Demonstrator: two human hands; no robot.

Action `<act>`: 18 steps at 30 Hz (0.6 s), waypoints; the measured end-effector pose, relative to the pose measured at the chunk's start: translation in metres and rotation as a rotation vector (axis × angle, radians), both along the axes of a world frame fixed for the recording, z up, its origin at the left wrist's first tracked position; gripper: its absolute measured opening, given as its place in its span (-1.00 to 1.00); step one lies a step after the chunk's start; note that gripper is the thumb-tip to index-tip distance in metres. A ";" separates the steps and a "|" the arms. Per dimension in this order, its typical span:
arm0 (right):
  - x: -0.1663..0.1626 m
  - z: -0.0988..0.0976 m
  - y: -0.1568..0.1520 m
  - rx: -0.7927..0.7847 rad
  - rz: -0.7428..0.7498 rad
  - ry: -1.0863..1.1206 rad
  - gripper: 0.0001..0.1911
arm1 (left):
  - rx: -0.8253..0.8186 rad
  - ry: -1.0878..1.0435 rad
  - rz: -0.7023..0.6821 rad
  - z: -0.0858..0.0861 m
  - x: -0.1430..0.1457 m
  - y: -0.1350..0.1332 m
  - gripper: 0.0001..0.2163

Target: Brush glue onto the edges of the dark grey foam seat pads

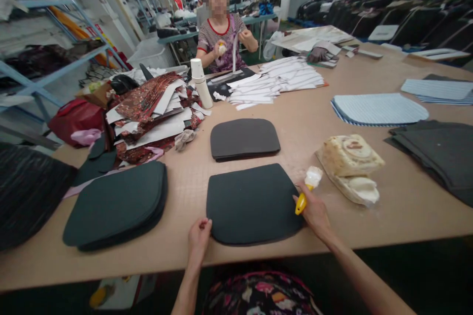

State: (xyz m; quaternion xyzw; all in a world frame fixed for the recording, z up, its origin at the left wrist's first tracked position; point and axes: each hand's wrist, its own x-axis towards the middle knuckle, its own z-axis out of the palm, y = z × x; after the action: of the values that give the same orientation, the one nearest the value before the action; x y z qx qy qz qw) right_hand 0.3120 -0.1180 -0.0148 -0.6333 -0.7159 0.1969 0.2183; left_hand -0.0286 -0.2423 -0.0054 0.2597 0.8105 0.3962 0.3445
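In front of me lies a dark green rounded panel (253,204), flat on the table. My left hand (200,237) pinches its lower left edge with curled fingers. A glue brush (302,203) with a yellow handle and white-coated bristles is gripped in my right hand (313,209), whose fingers also rest at the panel's right edge. To the right stands a glue-crusted container (350,157) with a white lump at its front. A stack of similar green panels (116,204) sits on the left, and a stack of dark grey panels (244,139) lies just beyond the middle.
Across the brown table (177,241), another person (221,39) holds a brush and a white strip. White strips (277,81), a white bottle (201,83) and a patterned scrap pile (148,113) lie on the far side. Blue striped pieces (379,108) and grey sheets (438,155) are at right.
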 end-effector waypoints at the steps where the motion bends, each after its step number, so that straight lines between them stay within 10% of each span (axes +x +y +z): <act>1: 0.002 0.000 -0.001 -0.004 0.000 -0.002 -0.57 | -0.016 -0.003 -0.002 -0.001 -0.001 0.000 -0.54; 13: 0.008 0.002 -0.005 -0.062 0.050 0.026 -0.49 | -0.085 -0.013 0.001 0.014 0.001 0.000 -0.64; 18: 0.027 0.049 0.003 0.063 -0.004 -0.073 -0.44 | 0.021 0.135 0.159 0.040 -0.005 -0.002 -0.35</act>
State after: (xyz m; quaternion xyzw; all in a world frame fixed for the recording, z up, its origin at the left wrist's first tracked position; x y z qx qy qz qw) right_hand 0.3390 -0.1152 0.0342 -0.6342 -0.7281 0.1505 0.2121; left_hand -0.0334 -0.2438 0.0344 0.2245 0.8457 0.4124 0.2537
